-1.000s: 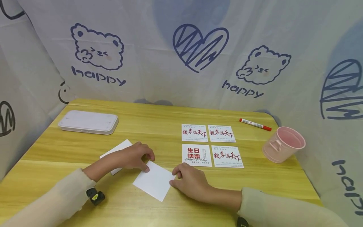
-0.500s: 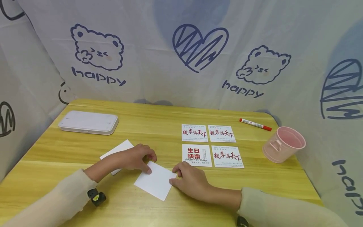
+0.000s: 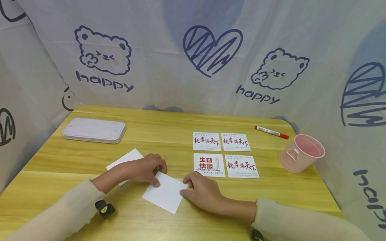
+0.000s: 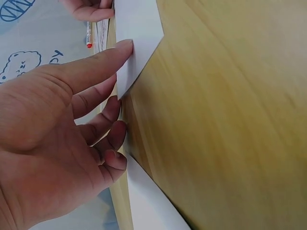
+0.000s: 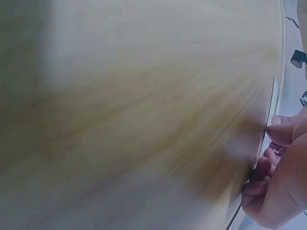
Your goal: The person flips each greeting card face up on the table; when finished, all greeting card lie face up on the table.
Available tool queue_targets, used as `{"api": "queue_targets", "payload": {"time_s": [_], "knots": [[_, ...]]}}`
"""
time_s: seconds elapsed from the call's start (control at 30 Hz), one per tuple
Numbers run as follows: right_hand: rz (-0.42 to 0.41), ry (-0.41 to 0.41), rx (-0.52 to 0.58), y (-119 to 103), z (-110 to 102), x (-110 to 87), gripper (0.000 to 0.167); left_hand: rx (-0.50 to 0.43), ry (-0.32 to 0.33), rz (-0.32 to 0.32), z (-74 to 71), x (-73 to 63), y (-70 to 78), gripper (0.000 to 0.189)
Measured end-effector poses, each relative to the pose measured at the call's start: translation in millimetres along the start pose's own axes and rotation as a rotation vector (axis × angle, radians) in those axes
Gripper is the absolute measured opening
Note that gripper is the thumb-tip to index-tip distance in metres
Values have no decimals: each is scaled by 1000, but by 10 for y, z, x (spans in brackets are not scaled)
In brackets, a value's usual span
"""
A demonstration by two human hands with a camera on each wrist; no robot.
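Note:
A blank white square card (image 3: 166,195) is held at a slant just over the near middle of the table. My left hand (image 3: 144,170) grips its upper left side, thumb on the white face. In the left wrist view, that thumb lies on the card (image 4: 139,28) while the other fingers of the left hand (image 4: 43,129) curl at its edge. At the right corner, my right hand (image 3: 206,194) pinches the card between thumb and curled fingers. A second white card (image 3: 130,156) lies partly hidden under my left wrist. The card's underside is hidden.
Several printed cards (image 3: 208,164) with red lettering lie in two rows beyond my right hand. A red-and-white marker (image 3: 271,132) and a pink cup (image 3: 297,157) are at the right. A white flat case (image 3: 94,129) sits back left. Patterned cloth (image 3: 163,67) hangs behind the table.
The held card and my left hand have shifted very slightly to the right since a second ago. My right hand keeps its hold at the corner.

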State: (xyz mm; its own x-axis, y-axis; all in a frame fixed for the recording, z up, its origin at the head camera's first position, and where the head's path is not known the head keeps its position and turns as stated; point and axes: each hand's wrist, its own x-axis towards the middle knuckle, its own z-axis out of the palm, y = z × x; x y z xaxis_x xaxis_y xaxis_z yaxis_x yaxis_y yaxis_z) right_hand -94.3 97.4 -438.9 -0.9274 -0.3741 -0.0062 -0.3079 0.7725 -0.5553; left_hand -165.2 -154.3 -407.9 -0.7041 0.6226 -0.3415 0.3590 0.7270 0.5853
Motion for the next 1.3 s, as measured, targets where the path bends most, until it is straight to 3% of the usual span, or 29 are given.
{"api": "queue_targets", "payload": {"time_s": [0.27,0.47,0.77,1.03,1.3], "knots": [[5,-25,-7,17,1,35,25,-2,-6,0,-5,-2,41,35],[16,-41,13,17,-20,52,21,-108,-24,20,18,-6,37,35],[72,-37,257,87,-117,109,19,-227,-27,109,-25,-28,-22,23],[115,-27,480,124,-380,195,18,-349,64,155,-164,-8,7,19],[43,31,533,255,-674,314,20,-390,198,196,-359,101,207,22]]}}
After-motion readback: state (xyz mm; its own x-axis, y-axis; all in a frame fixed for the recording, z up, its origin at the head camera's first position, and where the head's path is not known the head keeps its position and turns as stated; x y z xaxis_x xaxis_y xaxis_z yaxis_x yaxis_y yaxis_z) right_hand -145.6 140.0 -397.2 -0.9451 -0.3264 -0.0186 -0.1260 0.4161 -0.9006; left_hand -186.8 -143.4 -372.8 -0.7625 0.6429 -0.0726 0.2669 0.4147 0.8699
